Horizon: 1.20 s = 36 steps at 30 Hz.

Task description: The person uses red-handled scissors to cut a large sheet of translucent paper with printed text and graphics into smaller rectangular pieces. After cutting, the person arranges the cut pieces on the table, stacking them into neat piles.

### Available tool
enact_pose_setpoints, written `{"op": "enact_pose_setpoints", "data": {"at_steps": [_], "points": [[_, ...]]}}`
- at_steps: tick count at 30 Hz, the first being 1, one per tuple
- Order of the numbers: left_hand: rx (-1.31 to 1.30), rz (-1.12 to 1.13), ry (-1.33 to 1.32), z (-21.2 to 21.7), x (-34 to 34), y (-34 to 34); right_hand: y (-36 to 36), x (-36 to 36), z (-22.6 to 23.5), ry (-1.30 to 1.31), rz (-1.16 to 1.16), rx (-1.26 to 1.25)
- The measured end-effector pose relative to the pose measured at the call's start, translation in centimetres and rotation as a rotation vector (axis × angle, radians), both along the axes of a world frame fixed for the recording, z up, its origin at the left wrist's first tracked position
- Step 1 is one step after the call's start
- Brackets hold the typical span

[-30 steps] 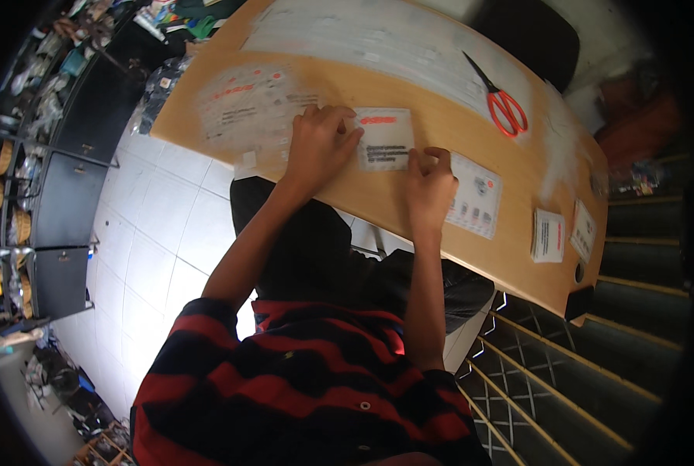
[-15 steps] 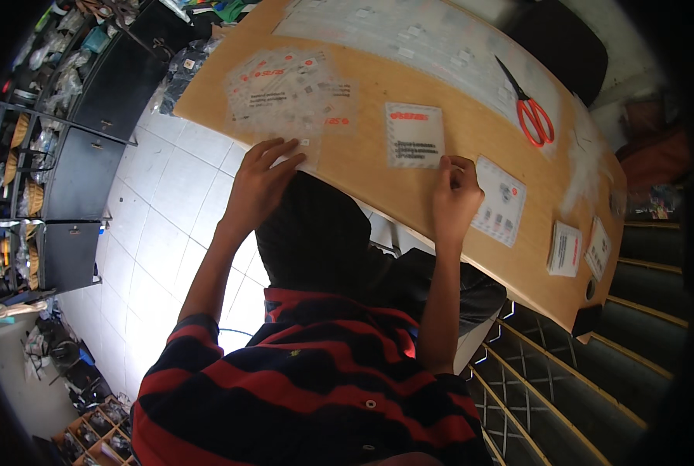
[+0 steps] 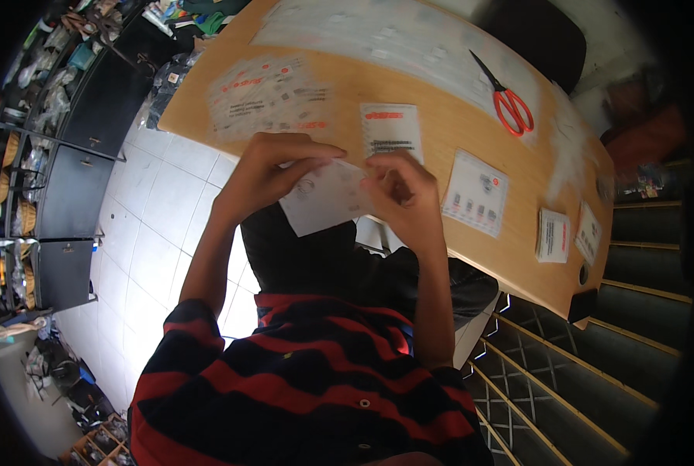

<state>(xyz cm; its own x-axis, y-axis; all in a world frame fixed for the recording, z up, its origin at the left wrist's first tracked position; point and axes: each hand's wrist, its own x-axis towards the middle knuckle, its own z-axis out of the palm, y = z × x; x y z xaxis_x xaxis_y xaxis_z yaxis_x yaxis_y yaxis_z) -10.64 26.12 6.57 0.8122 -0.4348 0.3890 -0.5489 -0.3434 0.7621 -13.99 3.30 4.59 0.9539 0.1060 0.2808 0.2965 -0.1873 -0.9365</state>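
Between my hands, over the table's near edge, a thin whitish printed sheet (image 3: 327,203) hangs at a tilt. My left hand (image 3: 263,175) pinches its upper left part between thumb and fingers. At its right edge, my right hand (image 3: 407,193) has its fingertips closed on the sheet. Just beyond them lies a stack of white printed sheets (image 3: 393,124) with red and black print, partly covered by my right fingers. Farther left is a loose spread of translucent printed sheets (image 3: 265,101). To the right of my right hand rests another stack of printed sheets (image 3: 475,193).
Red-handled scissors (image 3: 511,109) lie on a long translucent sheet (image 3: 393,39) across the back of the wooden table (image 3: 347,85). Two small stacks, one of white cards (image 3: 553,236) and one of printed cards (image 3: 588,233), sit near the right end. Dark cabinets (image 3: 75,190) stand at left.
My left hand has lifted a sheet off the near end of the left spread and moved it right. My right hand has shifted left from beside the middle stack to meet it.
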Motion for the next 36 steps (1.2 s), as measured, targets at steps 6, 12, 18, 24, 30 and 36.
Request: {"op": "enact_pose_setpoints", "data": {"at_steps": [6, 12, 18, 24, 30, 36], "points": [[-0.14, 0.136, 0.259, 0.9, 1.3, -2.8, -1.2, -0.7, -1.2, 0.297, -0.019, 0.191], [-0.213, 0.198, 0.389, -3.9, 2.9, -3.1, -1.8, -0.6, -3.4, 0.377, -0.2, 0.533], [-0.021, 0.111, 0.261, -3.7, 6.0, -5.4, -2.0, -0.3, -4.0, 0.298, -0.448, 0.164], [0.05, 0.023, 0.141, -3.3, 9.6, -7.9, -3.8, 0.3, -4.4, 0.124, -0.594, -0.116], [0.056, -0.009, 0.137, -4.2, 11.5, -8.7, -3.7, 0.6, -5.0, 0.092, -0.619, -0.103], [0.062, -0.047, 0.191, -2.7, 9.8, -9.3, -3.6, 0.0, -4.5, 0.115, -0.603, -0.054]]}}
